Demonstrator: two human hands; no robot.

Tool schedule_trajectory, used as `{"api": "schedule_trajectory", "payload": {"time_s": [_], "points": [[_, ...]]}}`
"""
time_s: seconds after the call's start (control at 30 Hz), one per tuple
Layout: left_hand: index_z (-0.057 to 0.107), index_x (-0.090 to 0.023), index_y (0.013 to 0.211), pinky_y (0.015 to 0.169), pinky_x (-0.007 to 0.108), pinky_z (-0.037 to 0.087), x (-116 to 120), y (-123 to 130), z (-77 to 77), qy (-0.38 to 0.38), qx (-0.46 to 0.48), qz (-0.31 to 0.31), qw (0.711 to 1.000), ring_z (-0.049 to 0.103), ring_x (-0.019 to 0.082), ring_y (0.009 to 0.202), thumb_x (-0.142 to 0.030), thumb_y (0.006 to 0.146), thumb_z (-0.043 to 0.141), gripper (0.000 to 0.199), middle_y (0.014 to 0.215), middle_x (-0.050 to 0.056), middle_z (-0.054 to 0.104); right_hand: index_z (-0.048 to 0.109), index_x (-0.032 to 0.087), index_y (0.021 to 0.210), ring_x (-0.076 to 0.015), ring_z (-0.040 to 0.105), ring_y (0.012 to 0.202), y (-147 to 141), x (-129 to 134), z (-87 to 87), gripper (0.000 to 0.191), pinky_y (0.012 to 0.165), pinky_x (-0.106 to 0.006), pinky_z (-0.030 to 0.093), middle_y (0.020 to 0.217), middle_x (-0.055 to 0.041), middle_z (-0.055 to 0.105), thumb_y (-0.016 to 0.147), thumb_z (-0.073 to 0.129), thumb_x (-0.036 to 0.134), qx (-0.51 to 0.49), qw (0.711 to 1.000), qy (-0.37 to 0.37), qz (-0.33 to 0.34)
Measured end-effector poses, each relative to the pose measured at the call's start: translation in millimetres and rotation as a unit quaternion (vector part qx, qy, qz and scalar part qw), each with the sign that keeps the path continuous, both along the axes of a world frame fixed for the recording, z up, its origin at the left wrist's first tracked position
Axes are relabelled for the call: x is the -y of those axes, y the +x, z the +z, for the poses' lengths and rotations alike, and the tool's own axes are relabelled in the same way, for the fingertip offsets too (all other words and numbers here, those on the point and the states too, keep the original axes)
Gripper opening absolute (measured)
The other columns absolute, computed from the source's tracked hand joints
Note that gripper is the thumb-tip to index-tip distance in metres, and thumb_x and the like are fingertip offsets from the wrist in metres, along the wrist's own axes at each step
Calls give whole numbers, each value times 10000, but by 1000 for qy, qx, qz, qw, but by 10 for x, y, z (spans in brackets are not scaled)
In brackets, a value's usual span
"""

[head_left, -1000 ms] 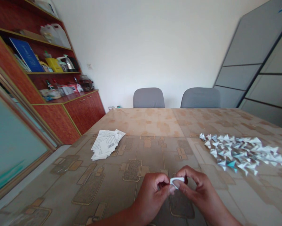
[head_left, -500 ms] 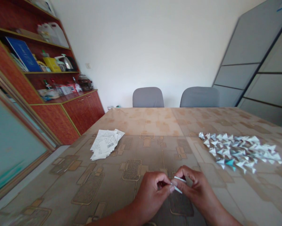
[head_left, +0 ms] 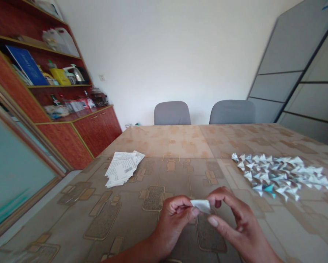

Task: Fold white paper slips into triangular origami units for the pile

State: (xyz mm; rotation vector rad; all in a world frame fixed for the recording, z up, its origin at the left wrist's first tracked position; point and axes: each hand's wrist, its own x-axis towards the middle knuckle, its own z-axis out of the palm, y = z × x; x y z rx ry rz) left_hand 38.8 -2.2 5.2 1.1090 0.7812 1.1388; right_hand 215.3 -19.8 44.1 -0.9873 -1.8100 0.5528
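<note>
A small folded piece of white paper (head_left: 201, 206) is pinched between the thumb and fingers of my left hand (head_left: 175, 223), above the near part of the table. On its right side, my right hand (head_left: 236, 223) has thumb and index finger spread apart, with the index fingertip close to the paper's edge; whether it touches is unclear. A loose stack of printed paper slips (head_left: 124, 168) lies on the left of the table. Many small folded paper pieces (head_left: 279, 175) stand in rows on the right, one of them teal.
The patterned table (head_left: 164, 142) stretches ahead to two grey chairs (head_left: 172, 113) at its far edge. A red-brown cabinet (head_left: 98, 126) with bottles, a kettle and boxes stands at the left. Grey panels (head_left: 280, 54) rise at the right.
My right thumb has come away from the paper and my right hand has opened. The paper has turned, showing a broader flat face, and stays in my left hand.
</note>
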Motion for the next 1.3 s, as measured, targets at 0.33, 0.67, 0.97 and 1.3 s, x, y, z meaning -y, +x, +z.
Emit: {"api": "schedule_trajectory", "payload": {"time_s": [0.33,0.67,0.97,1.3], "points": [[677,-127,679,627,218,380,-4,-28,-1,48,-10,-20,999,469,117,611,-411,863,626,342,598,-7,533,587,243,843,-158,576,717,-4,20,3,96,656,-261,448,751,22,615,890,590,159,8,999,35,11],[664,-121,670,622,227,376,-12,-27,-15,49,-19,-19,998,472,123,604,-441,872,607,383,590,1,533,578,244,879,-153,583,733,7,42,25,111,655,-263,452,772,20,617,904,568,137,16,999,51,8],[627,-127,622,632,226,370,34,-26,24,56,-42,-14,997,464,120,611,-436,895,572,417,595,-1,521,575,243,977,-192,583,819,20,35,-16,168,716,-318,454,854,-10,617,866,600,119,81,991,101,-13],[728,-150,834,668,240,437,-16,-56,22,124,-121,55,983,577,157,699,-290,807,684,149,734,34,658,580,221,837,-183,562,746,4,19,20,111,646,-297,431,771,-6,599,896,559,129,85,993,75,-28]]}}
